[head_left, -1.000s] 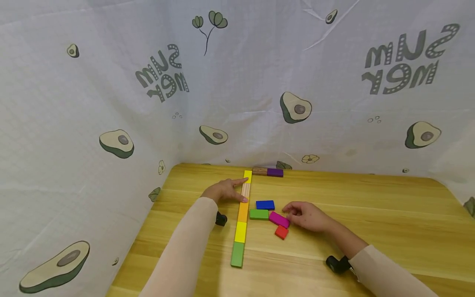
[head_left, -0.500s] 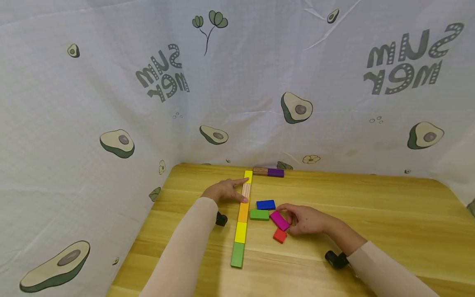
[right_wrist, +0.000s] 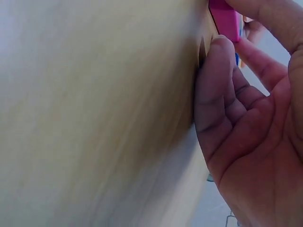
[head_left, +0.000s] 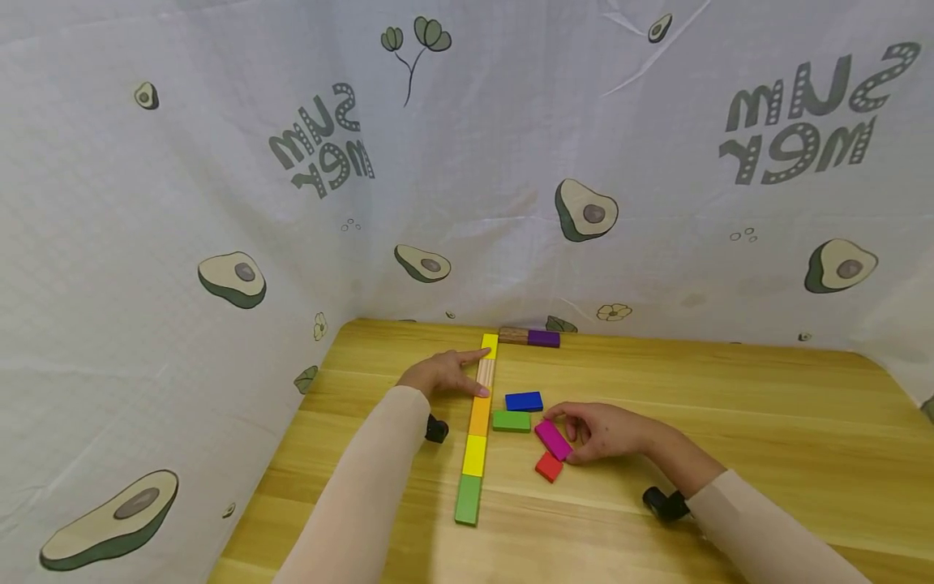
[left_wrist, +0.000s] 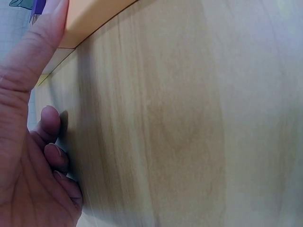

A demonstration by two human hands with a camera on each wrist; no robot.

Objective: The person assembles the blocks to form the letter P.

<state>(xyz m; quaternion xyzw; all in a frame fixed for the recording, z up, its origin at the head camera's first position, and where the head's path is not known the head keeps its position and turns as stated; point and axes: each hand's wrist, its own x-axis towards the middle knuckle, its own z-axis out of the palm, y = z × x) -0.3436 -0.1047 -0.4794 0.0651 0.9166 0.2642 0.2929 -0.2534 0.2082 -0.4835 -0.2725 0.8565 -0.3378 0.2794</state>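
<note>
Pinching the smooth, bright magenta oblong block point(head_left: 553, 440) by its ends, the right grip point(head_left: 607, 431) holds it aslant beside the red block point(head_left: 549, 467); the left grip point(head_left: 443, 375), forefinger extended, touches the block row point(head_left: 473, 456).

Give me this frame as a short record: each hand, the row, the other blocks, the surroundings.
left hand: index finger on far yellow block, thumb on orange block
right hand: pinches magenta block
row, far to near: far yellow block, pale wood block, orange block, near yellow block, green row block
beside far end: brown block, then purple block
loose: blue block, loose green block, red block beside magenta block
surface: wood-grain table
backdrop: pale avocado-print cloth
</note>
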